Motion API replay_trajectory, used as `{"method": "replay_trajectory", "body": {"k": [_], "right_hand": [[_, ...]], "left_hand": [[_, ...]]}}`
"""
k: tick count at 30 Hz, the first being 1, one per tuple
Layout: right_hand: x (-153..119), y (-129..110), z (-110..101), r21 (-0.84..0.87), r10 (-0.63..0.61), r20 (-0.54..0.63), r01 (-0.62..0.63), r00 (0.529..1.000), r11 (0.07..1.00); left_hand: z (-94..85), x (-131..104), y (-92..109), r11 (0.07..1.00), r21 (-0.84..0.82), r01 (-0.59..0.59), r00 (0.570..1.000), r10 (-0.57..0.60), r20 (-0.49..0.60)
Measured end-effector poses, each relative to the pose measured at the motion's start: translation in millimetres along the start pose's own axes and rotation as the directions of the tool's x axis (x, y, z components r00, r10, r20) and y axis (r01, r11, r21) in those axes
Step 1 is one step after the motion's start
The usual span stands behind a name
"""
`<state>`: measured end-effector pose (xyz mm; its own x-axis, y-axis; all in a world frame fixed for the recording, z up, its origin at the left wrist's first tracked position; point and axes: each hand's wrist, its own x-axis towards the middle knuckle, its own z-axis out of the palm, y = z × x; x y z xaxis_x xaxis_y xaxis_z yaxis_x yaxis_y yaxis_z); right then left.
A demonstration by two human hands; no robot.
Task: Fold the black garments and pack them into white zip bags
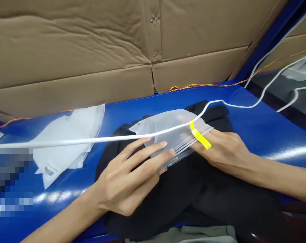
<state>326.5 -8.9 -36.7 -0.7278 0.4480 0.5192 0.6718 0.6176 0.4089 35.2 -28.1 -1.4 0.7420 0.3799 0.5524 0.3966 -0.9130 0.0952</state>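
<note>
A frosted plastic bag [165,123] lies across my two hands, above dark folded cloth [183,189]. My left hand [132,175] has its thumb and fingers closed on the bag's near edge, where several thin plastic layers show. The fingers of my right hand [219,145] reach into the bag's right end and show faintly through the plastic, stretched out and apart. In front of the bag runs a white cable [92,139]. A yellow printed tag [201,138] is fastened to that cable, near my right hand.
More frosted plastic bags [64,135] lie at the left on the blue surface [256,131]. Cardboard [67,44] stands along the back. Twisted red and yellow wires [193,86] run at its foot. Olive cloth [183,234] is at the bottom edge. A pixelated patch covers the lower left.
</note>
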Motion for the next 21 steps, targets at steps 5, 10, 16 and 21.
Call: {"method": "replay_trajectory", "body": {"k": [5,10,16,21], "right_hand": [[-3.4,6.1,5.9,0.158,-0.056,-0.085,0.069,0.995,0.985],[0.7,3.0,7.8,0.208,-0.088,-0.095,0.106,0.992,0.972],[0.7,1.6,6.7,0.022,-0.066,-0.081,0.068,0.994,0.997],[-4.5,3.4,4.1,0.123,-0.076,-0.130,0.092,0.989,0.988]], "left_hand": [[-0.7,0.9,-8.4,0.995,0.101,-0.020,0.996,0.029,-0.085],[1.1,-3.2,-19.6,0.973,0.229,-0.033,0.980,0.077,-0.185],[2.9,-0.6,-16.8,0.978,0.206,-0.031,0.976,0.074,-0.206],[4.0,-1.3,-16.9,0.974,0.223,-0.027,0.976,0.074,-0.206]]}}
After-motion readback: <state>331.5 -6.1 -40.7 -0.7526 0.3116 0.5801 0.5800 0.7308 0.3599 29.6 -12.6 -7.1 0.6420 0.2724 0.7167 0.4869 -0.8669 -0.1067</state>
